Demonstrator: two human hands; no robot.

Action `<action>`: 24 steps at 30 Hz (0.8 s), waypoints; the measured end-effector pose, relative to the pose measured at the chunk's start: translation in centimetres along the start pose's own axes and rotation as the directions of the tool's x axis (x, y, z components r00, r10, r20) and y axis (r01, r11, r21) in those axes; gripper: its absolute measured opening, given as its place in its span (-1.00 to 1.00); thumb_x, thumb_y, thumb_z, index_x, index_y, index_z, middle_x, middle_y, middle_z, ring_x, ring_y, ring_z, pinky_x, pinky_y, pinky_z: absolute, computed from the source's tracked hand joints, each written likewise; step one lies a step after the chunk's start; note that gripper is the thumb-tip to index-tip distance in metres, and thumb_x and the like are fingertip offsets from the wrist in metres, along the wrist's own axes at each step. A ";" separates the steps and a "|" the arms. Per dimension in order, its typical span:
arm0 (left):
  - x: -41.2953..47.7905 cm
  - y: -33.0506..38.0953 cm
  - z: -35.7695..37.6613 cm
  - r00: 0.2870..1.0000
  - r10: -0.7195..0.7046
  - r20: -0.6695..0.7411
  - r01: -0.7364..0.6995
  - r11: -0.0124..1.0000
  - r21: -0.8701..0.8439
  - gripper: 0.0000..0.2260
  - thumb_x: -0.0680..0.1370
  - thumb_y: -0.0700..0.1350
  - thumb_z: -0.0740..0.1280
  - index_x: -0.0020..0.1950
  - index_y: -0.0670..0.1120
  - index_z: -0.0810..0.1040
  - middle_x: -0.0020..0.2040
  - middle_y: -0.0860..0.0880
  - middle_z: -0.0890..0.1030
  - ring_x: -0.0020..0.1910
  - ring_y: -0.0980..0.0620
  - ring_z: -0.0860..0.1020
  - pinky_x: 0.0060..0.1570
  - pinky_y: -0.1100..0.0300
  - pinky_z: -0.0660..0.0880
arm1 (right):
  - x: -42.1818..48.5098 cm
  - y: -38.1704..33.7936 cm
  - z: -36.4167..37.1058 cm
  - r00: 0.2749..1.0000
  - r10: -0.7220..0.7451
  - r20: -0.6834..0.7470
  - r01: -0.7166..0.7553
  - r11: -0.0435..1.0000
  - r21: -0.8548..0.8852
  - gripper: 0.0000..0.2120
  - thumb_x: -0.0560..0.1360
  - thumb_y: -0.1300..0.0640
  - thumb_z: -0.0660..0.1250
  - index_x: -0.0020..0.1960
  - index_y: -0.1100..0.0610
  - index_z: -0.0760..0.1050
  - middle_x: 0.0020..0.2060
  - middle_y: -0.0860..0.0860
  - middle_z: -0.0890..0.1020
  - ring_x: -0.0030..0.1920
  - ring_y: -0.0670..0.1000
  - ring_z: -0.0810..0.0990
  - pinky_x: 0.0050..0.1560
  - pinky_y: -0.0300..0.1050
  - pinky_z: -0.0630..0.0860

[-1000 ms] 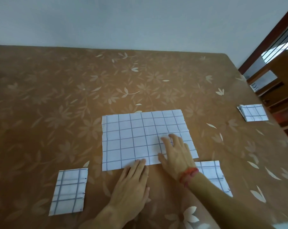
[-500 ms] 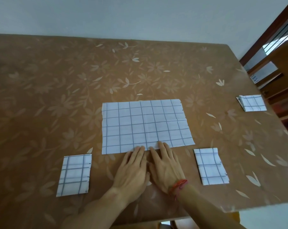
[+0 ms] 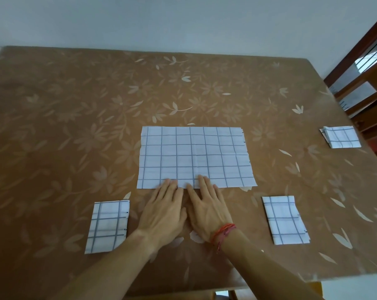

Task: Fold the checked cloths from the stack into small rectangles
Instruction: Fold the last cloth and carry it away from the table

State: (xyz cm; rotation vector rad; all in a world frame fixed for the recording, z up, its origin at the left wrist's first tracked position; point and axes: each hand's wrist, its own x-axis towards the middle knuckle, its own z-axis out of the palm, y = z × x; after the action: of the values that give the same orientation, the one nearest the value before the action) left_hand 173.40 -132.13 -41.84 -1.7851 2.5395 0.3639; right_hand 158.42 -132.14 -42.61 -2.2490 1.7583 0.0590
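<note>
We see checked cloth (image 3: 194,152) flat at counter (image 3: 75,126) centre. Uncurled and flat, left grip (image 3: 163,213) and right grip (image 3: 207,211) press its 6 o'clock edge, holding nothing. We judge cloth light, limp: pinch near-edge corners.

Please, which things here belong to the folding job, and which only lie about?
Job: spread checked cloth; left folded cloth; right folded cloth; cloth stack at the right edge; left hand and right hand, flat on the spread cloth's near edge.
Not the job: flowered table; wooden furniture; red wrist thread.
</note>
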 end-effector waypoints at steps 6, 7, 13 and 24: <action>-0.5 -0.7 -0.4 0.981 -0.115 0.154 0.106 0.992 0.067 -0.43 0.67 0.07 -0.07 0.58 -0.18 -0.12 0.58 -0.18 -0.17 0.56 -0.08 -0.20 0.50 0.04 -0.19 | -0.3 0.1 0.8 0.998 -0.008 0.058 0.010 1.000 -0.028 -0.41 0.54 -0.12 -0.03 0.48 0.12 0.33 0.48 0.22 0.31 0.49 0.20 0.28 0.42 0.20 0.30; -0.5 -0.7 -0.6 0.979 -0.126 0.158 0.116 0.991 0.072 -0.43 0.67 0.07 -0.06 0.58 -0.20 -0.13 0.58 -0.19 -0.17 0.56 -0.08 -0.19 0.50 0.05 -0.19 | -0.4 0.4 0.7 0.999 -0.007 0.052 0.008 1.000 -0.022 -0.36 0.54 -0.14 -0.08 0.50 0.14 0.29 0.51 0.21 0.26 0.52 0.18 0.22 0.46 0.18 0.23; -0.5 -1.2 -1.2 0.944 -0.244 0.223 0.232 0.969 0.082 -0.42 0.66 0.07 -0.06 0.56 -0.26 -0.07 0.58 -0.25 -0.10 0.57 -0.13 -0.12 0.51 0.01 -0.14 | -1.5 2.7 -0.7 0.980 0.170 0.103 -0.175 0.984 0.034 -0.16 0.45 -0.27 -0.35 0.59 0.19 -0.05 0.59 0.14 -0.08 0.58 0.11 -0.16 0.55 0.07 -0.18; -0.1 -1.6 -1.9 0.906 -0.338 0.254 0.329 0.941 0.077 -0.44 0.65 0.09 -0.03 0.56 -0.19 0.06 0.55 -0.34 0.02 0.55 -0.24 0.02 0.49 -0.08 0.02 | -1.1 5.5 -2.2 0.868 0.488 0.087 -0.495 0.863 0.101 -0.38 0.59 -0.24 0.01 0.47 0.16 0.20 0.52 0.23 0.12 0.54 0.23 0.02 0.53 0.16 0.01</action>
State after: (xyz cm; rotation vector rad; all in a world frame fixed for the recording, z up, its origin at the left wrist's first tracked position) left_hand 175.17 -132.93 -40.23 -1.9610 2.0056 0.5040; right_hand 152.56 -132.86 -41.36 -1.6450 2.1943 0.1190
